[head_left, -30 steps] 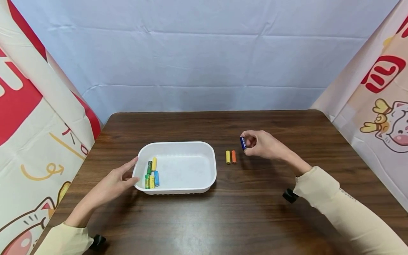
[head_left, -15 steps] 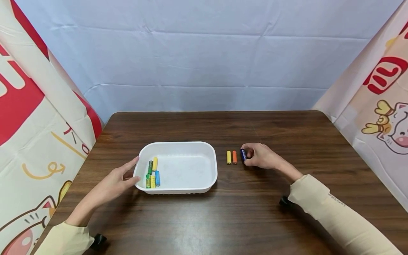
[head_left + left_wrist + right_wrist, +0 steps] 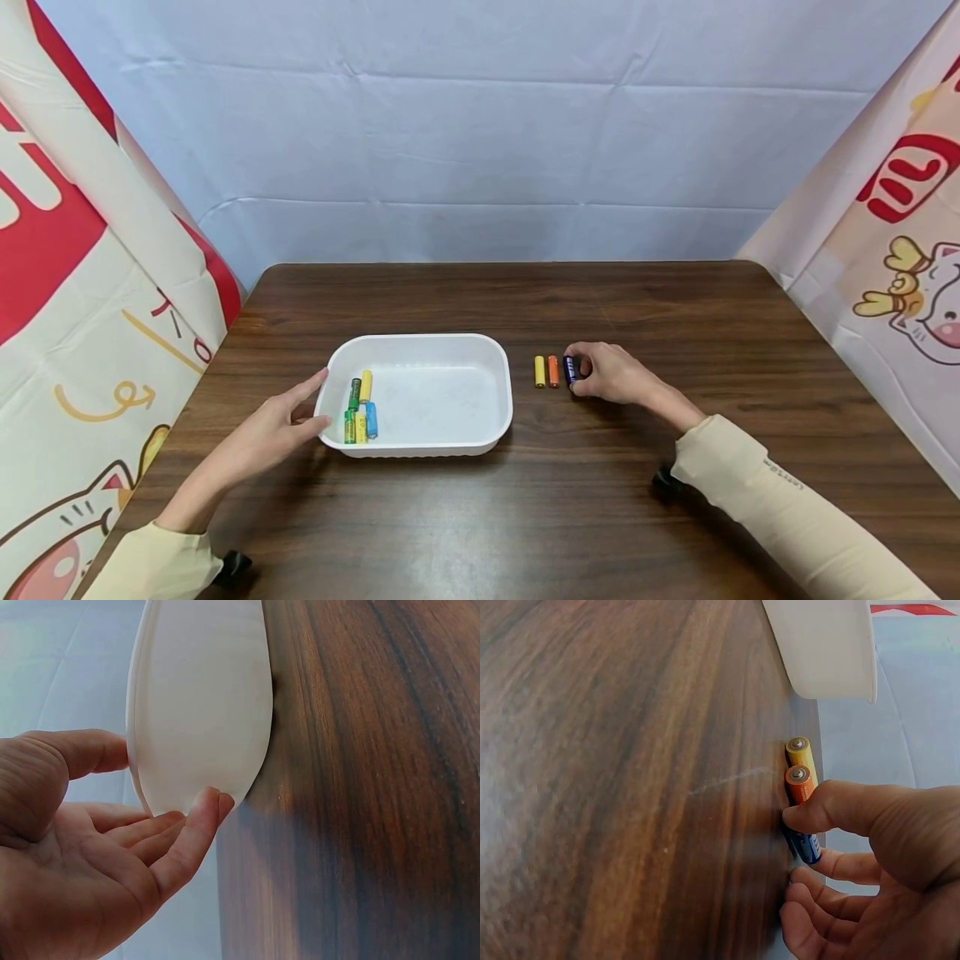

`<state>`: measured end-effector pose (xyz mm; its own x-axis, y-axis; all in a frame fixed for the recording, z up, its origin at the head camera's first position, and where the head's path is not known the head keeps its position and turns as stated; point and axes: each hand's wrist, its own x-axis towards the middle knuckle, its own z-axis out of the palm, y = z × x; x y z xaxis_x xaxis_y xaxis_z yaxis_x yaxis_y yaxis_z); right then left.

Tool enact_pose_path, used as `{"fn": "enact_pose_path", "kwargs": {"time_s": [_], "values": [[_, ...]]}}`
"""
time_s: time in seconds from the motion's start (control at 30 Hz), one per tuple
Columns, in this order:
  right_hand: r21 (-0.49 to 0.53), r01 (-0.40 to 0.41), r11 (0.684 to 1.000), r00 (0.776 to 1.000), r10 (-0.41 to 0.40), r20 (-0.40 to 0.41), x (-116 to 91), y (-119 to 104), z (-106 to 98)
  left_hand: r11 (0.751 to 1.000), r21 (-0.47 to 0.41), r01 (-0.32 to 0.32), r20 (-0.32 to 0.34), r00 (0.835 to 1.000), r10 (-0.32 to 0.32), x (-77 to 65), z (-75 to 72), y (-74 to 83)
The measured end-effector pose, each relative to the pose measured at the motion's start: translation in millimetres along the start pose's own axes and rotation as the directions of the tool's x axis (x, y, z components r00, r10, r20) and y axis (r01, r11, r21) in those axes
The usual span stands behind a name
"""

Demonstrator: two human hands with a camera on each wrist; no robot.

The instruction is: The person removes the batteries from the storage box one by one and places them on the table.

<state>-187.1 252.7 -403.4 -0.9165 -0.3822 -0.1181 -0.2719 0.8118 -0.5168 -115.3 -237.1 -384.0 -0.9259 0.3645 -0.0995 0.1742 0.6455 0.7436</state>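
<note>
I have my left grip (image 3: 273,429) spread wide at the left end of the white tray (image 3: 435,404), where five batteries (image 3: 362,426) lie. Farther right, my right grip (image 3: 615,373) pinches the dark blue battery (image 3: 570,369) low over the bench (image 3: 450,517), just right of the orange battery (image 3: 553,372). I think I'm lining them up, so next I should let go softly.
</note>
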Motion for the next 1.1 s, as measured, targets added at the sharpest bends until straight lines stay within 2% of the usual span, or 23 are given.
{"fn": "enact_pose_path", "kwargs": {"time_s": [0.27, 1.1], "values": [[-0.004, -0.009, 1.0, 1.0, 0.009, -0.007, -0.4, -0.6, 0.9, 1.0, -0.012, -0.013, -0.001, 1.0, 0.013, -0.7, 1.8, 0.2], [0.044, -0.016, 0.999, 1.0, 0.016, -0.007, -5.8, 0.4, -0.7, 1.0, -0.003, 0.011, 0.003, 1.0, -0.011, -0.9, 0.4, 3.2]]}}
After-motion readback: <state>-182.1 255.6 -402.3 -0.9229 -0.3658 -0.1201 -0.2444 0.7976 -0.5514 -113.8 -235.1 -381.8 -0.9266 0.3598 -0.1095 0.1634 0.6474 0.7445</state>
